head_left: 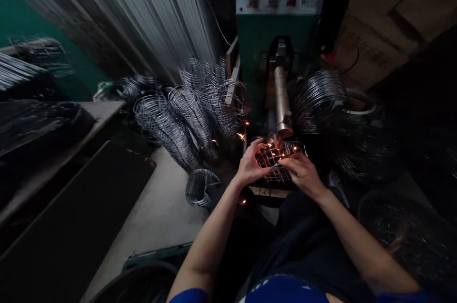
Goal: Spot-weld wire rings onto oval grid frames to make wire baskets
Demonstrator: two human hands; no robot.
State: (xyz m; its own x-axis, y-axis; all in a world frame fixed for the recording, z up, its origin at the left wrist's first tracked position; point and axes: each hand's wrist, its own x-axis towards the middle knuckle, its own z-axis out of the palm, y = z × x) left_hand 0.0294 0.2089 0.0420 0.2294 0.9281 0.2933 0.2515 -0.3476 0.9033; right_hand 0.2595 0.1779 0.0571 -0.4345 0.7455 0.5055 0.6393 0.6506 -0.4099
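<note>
A wire mesh basket (pixel 280 173) sits under the metal electrode arm (pixel 282 98) of a green spot welder (pixel 253 50). Orange sparks fly where the electrode tip meets the wires, and some scatter to the left. My left hand (pixel 252 164) is closed on the left side of the basket, thumb towards its near side. On the right side, my right hand (pixel 303 174) grips the basket with fingers close to the tip. Part of the basket's far side is hidden behind the sparks and the electrode.
Stacks of nested wire mesh pieces (pixel 164 126) lean left of the welder. One loose mesh ring (pixel 200 187) lies nearer me. Wire hoops (pixel 319 100) hang at the right. Cardboard boxes (pixel 378 50) stand behind them. A dark bench (pixel 103 112) stands at left.
</note>
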